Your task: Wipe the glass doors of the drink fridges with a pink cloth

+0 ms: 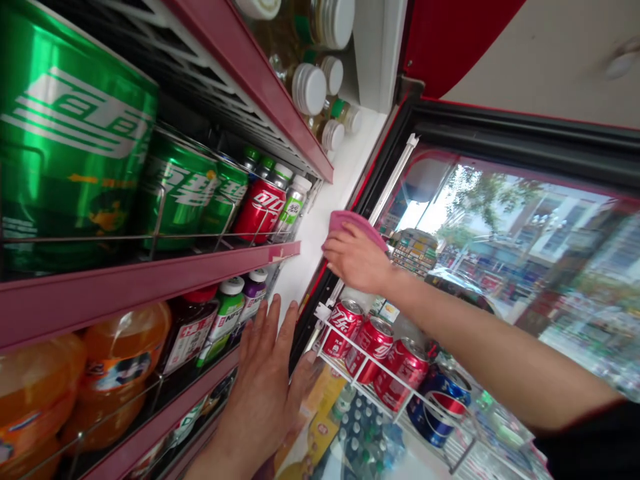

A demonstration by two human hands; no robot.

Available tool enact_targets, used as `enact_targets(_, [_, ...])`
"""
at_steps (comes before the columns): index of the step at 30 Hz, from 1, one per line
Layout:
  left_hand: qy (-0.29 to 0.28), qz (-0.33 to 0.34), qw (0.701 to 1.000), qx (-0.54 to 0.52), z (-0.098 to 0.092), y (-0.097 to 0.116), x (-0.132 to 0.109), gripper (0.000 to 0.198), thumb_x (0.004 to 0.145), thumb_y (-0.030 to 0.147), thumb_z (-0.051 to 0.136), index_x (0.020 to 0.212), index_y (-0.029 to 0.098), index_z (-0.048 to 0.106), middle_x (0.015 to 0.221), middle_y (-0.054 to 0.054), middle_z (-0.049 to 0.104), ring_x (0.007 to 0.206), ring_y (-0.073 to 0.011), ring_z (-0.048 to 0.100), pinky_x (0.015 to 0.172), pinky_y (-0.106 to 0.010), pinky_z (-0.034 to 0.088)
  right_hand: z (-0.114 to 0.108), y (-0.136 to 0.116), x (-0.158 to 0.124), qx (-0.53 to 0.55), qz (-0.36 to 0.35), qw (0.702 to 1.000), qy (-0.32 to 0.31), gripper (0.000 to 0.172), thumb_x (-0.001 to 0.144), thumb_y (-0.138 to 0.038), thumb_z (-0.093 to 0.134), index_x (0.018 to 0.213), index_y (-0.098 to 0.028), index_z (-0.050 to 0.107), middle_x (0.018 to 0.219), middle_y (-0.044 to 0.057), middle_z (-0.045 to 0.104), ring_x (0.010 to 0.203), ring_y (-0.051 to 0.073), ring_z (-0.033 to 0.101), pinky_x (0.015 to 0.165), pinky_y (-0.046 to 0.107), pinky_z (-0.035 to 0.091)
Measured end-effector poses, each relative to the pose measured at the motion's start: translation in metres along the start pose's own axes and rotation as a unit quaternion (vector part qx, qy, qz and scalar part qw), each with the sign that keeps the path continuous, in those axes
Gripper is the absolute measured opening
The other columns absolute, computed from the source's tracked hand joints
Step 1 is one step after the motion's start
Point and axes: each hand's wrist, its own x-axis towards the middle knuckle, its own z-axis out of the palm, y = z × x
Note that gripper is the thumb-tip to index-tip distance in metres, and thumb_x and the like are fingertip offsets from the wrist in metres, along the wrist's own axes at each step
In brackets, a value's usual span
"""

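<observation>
The right hand (361,261) presses a pink cloth (364,227), fingers bunched over it, at the fridge door's black frame (425,117), beside the white inner wall (320,220). The left hand (263,380) is spread, empty, near the shelves (150,285); whether it touches them I cannot tell. Below the cloth, a wire rack (356,375) on the door holds cans (367,347). Through the glass (500,233) show a street, trees and buildings; a pale ceiling (550,60) lies above.
</observation>
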Motion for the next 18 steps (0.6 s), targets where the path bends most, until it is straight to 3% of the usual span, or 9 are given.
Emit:
enact_targets(3, [0.005,0.000,1.000,0.002,-0.004,0.004,-0.003,0.082,0.111,0.044,0.052,0.181,0.027,0.013,0.187,-0.017,0.023,0.174,-0.0402,0.022,0.133,-0.073,0.034,0.015,-0.034,0.001,0.020,-0.065,0.997,-0.040,0.031,0.114,-0.033,0.053,0.102,-0.022,0.080,0.111,0.006,0.079,0.120,0.027,0.067,0.133,0.053,0.038])
enact_targets(5, [0.004,0.008,1.000,0.005,-0.007,0.008,-0.004,0.082,0.111,0.044,0.052,0.181,0.028,0.013,0.187,-0.017,0.023,0.174,-0.0401,0.023,0.133,-0.073,0.034,0.013,-0.032,0.003,0.019,-0.099,0.994,-0.053,0.032,0.115,-0.035,0.051,0.103,-0.025,0.080,0.110,0.004,0.080,0.116,0.024,0.068,0.129,0.045,0.042])
enact_targets(8, [-0.001,0.007,1.000,0.004,-0.010,0.011,-0.004,0.082,0.111,0.045,0.053,0.181,0.028,0.014,0.188,-0.017,0.021,0.174,-0.0407,0.022,0.133,-0.073,0.036,-0.012,0.013,0.003,0.006,-0.114,0.992,-0.056,0.036,0.116,-0.035,0.046,0.118,-0.021,0.080,0.120,0.006,0.079,0.118,0.025,0.067,0.119,0.043,0.047])
enact_targets(12, [0.000,0.004,1.000,0.004,-0.011,0.014,-0.001,0.080,0.111,0.045,0.053,0.180,0.027,0.016,0.188,-0.017,0.018,0.175,-0.0404,0.019,0.133,-0.073,0.035,-0.057,0.093,0.003,-0.108,0.027,0.993,0.038,0.039,0.113,-0.040,0.053,0.135,-0.017,0.075,0.133,0.013,0.075,0.126,0.033,0.061,0.114,0.053,0.045])
enact_targets(14, [-0.001,0.004,1.000,0.004,-0.010,0.015,0.000,0.080,0.112,0.045,0.052,0.180,0.025,0.016,0.188,-0.017,0.018,0.175,-0.0400,0.018,0.134,-0.073,0.034,-0.065,0.108,0.003,-0.144,0.048,0.987,0.056,0.037,0.113,-0.041,0.052,0.133,-0.019,0.075,0.133,0.013,0.074,0.126,0.033,0.059,0.112,0.053,0.044])
enact_targets(16, [-0.005,0.002,1.000,0.003,-0.008,0.014,-0.002,0.080,0.112,0.045,0.052,0.180,0.025,0.016,0.188,-0.018,0.018,0.175,-0.0402,0.018,0.134,-0.073,0.034,-0.058,0.098,0.004,-0.135,0.042,0.989,0.051,0.034,0.114,-0.037,0.050,0.124,-0.019,0.077,0.128,0.013,0.075,0.123,0.033,0.059,0.112,0.053,0.043])
enact_targets(18, [-0.011,-0.003,1.000,0.001,-0.006,0.012,-0.004,0.079,0.112,0.046,0.051,0.180,0.025,0.017,0.188,-0.018,0.018,0.175,-0.0406,0.018,0.133,-0.074,0.034,-0.041,0.070,0.005,-0.094,0.019,0.995,0.029,0.032,0.114,-0.029,0.048,0.113,-0.017,0.077,0.121,0.013,0.076,0.118,0.032,0.060,0.112,0.053,0.041])
